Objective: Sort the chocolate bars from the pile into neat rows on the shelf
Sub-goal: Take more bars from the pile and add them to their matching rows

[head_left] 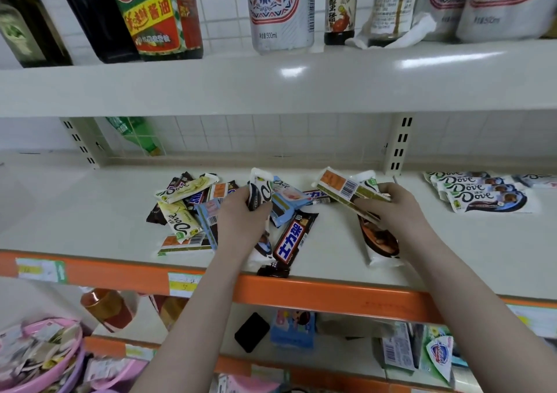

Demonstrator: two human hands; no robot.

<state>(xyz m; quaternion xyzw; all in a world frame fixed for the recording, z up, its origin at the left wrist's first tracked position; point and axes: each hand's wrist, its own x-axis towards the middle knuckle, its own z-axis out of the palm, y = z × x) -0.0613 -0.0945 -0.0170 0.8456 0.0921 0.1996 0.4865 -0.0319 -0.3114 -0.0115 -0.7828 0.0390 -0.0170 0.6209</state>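
Observation:
A loose pile of chocolate bars (187, 208) lies on the white shelf (331, 260), mostly Dove wrappers plus a dark Snickers bar (294, 239). My left hand (241, 223) grips a white and black Dove bar (259, 190) held upright over the pile. My right hand (388, 208) holds a white bar (340, 186) turned barcode side up, above another white bar (379, 242) lying on the shelf. At the far right a neat overlapping row of Dove bars (482, 193) lies flat.
An orange rail (316, 291) with price tags edges the shelf front. Sauce bottles (150, 15) and white 500 ml bottles (280, 9) stand on the shelf above. A slotted upright (398, 145) rises at the back right. Pink baskets (39, 359) and packaged goods sit below.

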